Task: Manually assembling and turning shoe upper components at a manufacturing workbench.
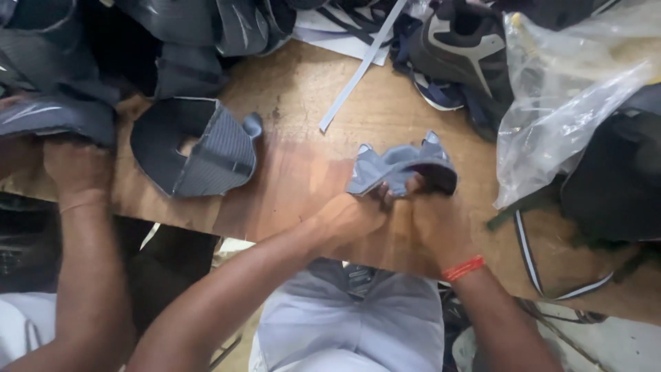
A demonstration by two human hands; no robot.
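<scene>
Grey shoe-upper piece (pixel 399 167) lies mid-tabletop (pixel 303 172), at twelve o'clock from both hands, long axis running nine to three. Left hand (pixel 351 217) and right hand (pixel 434 217) each pinch its near edge, equally close. Fingertips are hidden under folded fabric. Another person's hand (pixel 76 169) rests at nine o'clock.

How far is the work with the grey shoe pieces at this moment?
Looks done: one formed grey upper lies apart on the wooden table. In hand: the left hand and right hand together grip a crumpled grey upper piece. Probably left: a heap of dark pieces at the table's far edge. Another person's hand rests at the left.
</scene>
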